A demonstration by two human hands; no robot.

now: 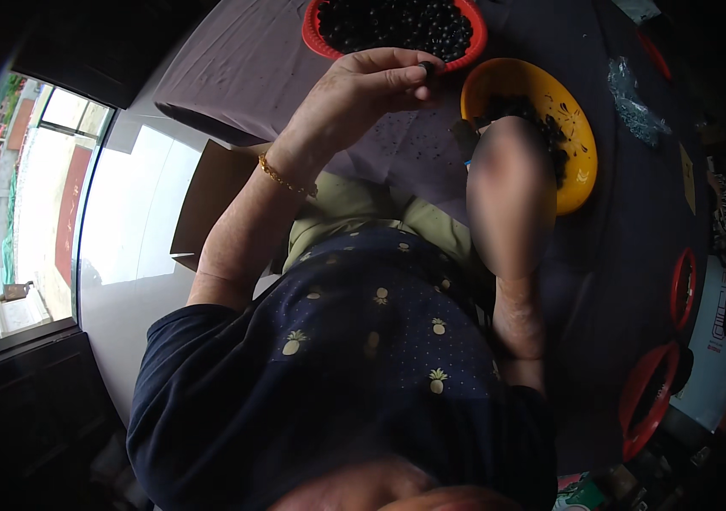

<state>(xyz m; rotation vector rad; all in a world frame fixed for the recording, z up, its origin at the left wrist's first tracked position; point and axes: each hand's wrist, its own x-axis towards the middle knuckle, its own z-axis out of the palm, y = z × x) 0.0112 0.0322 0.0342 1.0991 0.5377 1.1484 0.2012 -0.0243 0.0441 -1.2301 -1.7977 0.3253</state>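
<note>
My left hand is raised near the front rim of a red basket full of small, glossy black balls. Between its thumb and forefinger I pinch one small dark round piece; its kind is unclear. My right hand hangs over the near left part of a yellow oval bowl, its fingers hidden by a blur. A dark flat piece with a bit of blue juts out from this hand's left side. Dark pieces and scraps lie in the bowl.
A dark cloth covers the table, with crumbs between basket and bowl. A clear plastic bag lies to the right. Red containers stand along the right side. An open cardboard box is at my left, near the window.
</note>
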